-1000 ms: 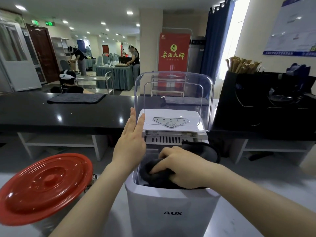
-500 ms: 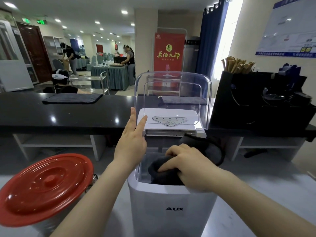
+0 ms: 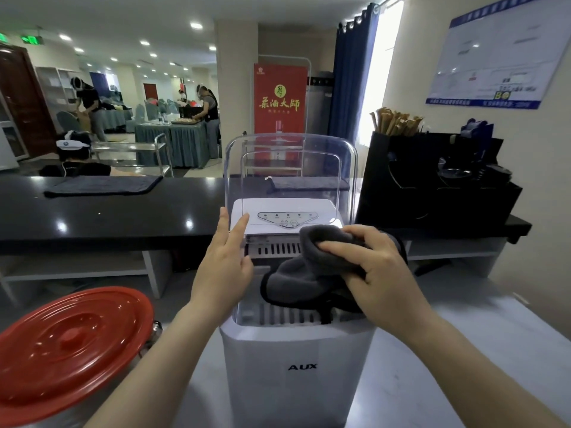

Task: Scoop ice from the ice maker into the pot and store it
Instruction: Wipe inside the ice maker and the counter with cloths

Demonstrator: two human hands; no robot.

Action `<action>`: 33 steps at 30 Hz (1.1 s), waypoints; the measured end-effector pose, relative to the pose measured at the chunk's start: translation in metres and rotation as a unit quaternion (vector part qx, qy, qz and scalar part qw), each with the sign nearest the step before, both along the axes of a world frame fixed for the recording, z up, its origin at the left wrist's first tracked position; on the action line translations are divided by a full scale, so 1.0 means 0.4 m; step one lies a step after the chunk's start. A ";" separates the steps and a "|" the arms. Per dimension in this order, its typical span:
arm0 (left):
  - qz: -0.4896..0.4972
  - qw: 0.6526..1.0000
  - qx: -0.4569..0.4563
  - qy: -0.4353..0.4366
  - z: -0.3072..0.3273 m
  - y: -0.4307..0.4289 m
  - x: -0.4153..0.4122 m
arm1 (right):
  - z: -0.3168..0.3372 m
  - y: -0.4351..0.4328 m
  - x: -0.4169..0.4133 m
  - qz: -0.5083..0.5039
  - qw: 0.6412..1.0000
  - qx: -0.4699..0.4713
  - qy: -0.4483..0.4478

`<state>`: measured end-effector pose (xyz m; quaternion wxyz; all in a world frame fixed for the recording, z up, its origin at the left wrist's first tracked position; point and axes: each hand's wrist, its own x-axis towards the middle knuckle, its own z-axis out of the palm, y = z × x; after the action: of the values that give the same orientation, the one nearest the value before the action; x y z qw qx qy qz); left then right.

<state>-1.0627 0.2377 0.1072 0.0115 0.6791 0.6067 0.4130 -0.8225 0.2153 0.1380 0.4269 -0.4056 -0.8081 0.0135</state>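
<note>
- Left hand (image 3: 224,264): fingers straight and together, flat against the left wall of the clear lid (image 3: 290,168), which is raised upright.
- Right hand (image 3: 370,273): fingers curled, gripping a grey cloth (image 3: 302,273) over the open top of the ice maker (image 3: 296,366).
- Cloth hangs partly down into the opening; can't tell if there's ice inside.
- Ice maker is white and stands on a light counter (image 3: 463,366), centre of view.
- Pot (image 3: 151,338) is just left of the ice maker, covered by a red lid (image 3: 68,347).
- Black counter (image 3: 108,217) is behind.

One each: ice maker (image 3: 296,366), pot (image 3: 71,347), left hand (image 3: 222,270), right hand (image 3: 380,273), held cloth (image 3: 296,279).
</note>
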 end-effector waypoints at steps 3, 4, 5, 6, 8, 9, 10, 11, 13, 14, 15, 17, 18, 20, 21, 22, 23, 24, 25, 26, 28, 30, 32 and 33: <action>-0.011 1.000 -0.011 0.001 -0.002 -0.020 0.009 | -0.004 -0.006 0.023 0.004 0.999 -0.031 0.034; -0.012 1.000 -0.010 0.000 -0.002 -0.029 0.014 | -0.005 -0.005 0.028 0.012 0.998 -0.039 0.045; -0.013 1.000 -0.008 -0.006 0.001 -0.039 0.021 | -0.006 -0.003 0.032 0.018 0.997 -0.045 0.054; -0.015 1.000 -0.006 -0.016 0.004 -0.049 0.030 | -0.007 0.000 0.036 0.022 0.997 -0.047 0.060; -0.024 0.999 -0.001 -0.043 0.015 -0.070 0.055 | -0.008 0.008 0.048 0.035 0.996 -0.050 0.064; -0.034 0.998 0.003 -0.059 0.024 -0.080 0.072 | -0.008 0.011 0.055 0.044 0.995 -0.054 0.065; -0.045 0.996 0.006 -0.076 0.033 -0.089 0.091 | -0.007 0.012 0.062 0.056 0.994 -0.059 0.066; -0.053 0.994 0.005 -0.093 0.042 -0.096 0.116 | -0.006 0.011 0.074 0.067 0.993 -0.065 0.071; -0.066 0.991 -0.015 -0.112 0.052 -0.106 0.158 | -0.007 0.009 0.090 0.083 0.989 -0.071 0.096; -0.078 0.988 -0.034 -0.126 0.049 -0.111 0.183 | -0.013 0.008 0.103 0.085 0.987 -0.072 0.113; -0.098 0.983 -0.059 -0.144 0.048 -0.118 0.211 | -0.023 0.008 0.115 0.088 0.984 -0.079 0.131; -0.148 0.970 -0.102 -0.161 0.033 -0.135 0.276 | -0.052 0.006 0.149 0.105 0.972 -0.138 0.158; -0.161 0.970 -0.114 -0.146 0.023 -0.142 0.306 | -0.069 0.003 0.160 0.124 0.961 -0.178 0.168; -0.147 0.980 -0.101 -0.090 0.016 -0.151 0.363 | -0.097 -0.003 0.183 0.165 0.934 -0.244 0.201; -0.134 0.985 -0.079 -0.071 0.016 -0.153 0.392 | -0.108 -0.004 0.199 0.181 0.920 -0.266 0.223; -0.129 0.988 -0.060 -0.066 0.021 -0.154 0.410 | -0.113 -0.004 0.209 0.190 0.908 -0.278 0.249; -0.121 0.990 -0.048 -0.062 0.022 -0.155 0.433 | -0.116 -0.004 0.225 0.196 0.897 -0.286 0.275; -0.115 0.991 -0.039 -0.056 0.023 -0.157 0.453 | -0.118 -0.004 0.241 0.201 0.887 -0.291 0.298; -0.110 0.992 -0.034 -0.052 0.023 -0.159 0.477 | -0.120 -0.003 0.260 0.206 0.878 -0.294 0.316; -0.108 0.992 -0.030 -0.050 0.022 -0.161 0.502 | -0.122 -0.002 0.282 0.207 0.873 -0.295 0.330; -0.111 0.993 -0.019 -0.046 0.017 -0.161 0.552 | -0.122 -0.002 0.329 0.208 0.863 -0.298 0.350; -0.114 0.992 -0.020 -0.049 0.006 -0.160 0.594 | -0.125 -0.001 0.372 0.204 0.854 -0.305 0.368; -0.117 0.991 -0.028 -0.057 -0.010 -0.152 0.652 | -0.138 0.000 0.430 0.190 0.850 -0.318 0.376; -0.119 0.990 -0.039 -0.062 -0.018 -0.149 0.663 | -0.144 0.002 0.443 0.184 0.847 -0.326 0.377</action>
<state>-0.7974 0.1782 0.0999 0.1250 0.7182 0.5358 0.4260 -0.6453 0.2160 0.0803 0.5319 -0.3288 -0.5940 0.5061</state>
